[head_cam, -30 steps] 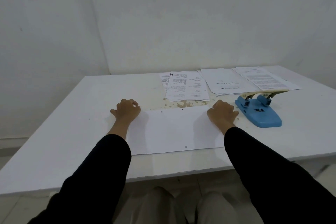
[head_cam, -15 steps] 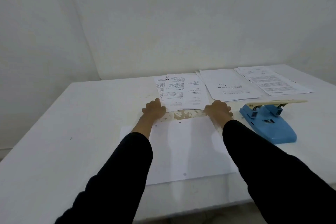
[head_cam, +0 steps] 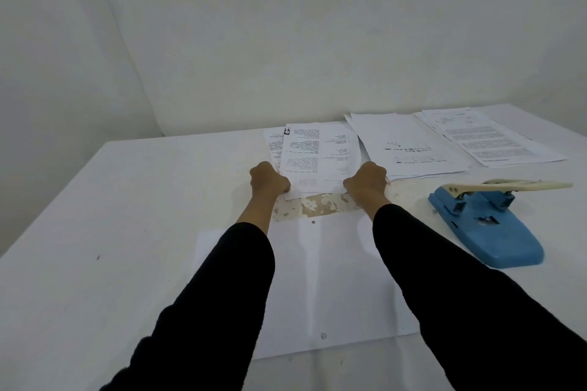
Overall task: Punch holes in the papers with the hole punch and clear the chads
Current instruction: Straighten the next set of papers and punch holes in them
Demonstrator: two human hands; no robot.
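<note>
Printed paper stack, flat, both hands gripping

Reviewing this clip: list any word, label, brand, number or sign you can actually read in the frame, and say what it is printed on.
Nothing can be read.
Printed stack gripped by left hand and right hand: text blocks, too small and blurred.
Middle stack: a few dark lines, blurred.
Far right stack: paragraphs, blurred.
Blue hole punch: dark marks on the base, not readable.
Blank sheet: no print, only punched holes.
</note>
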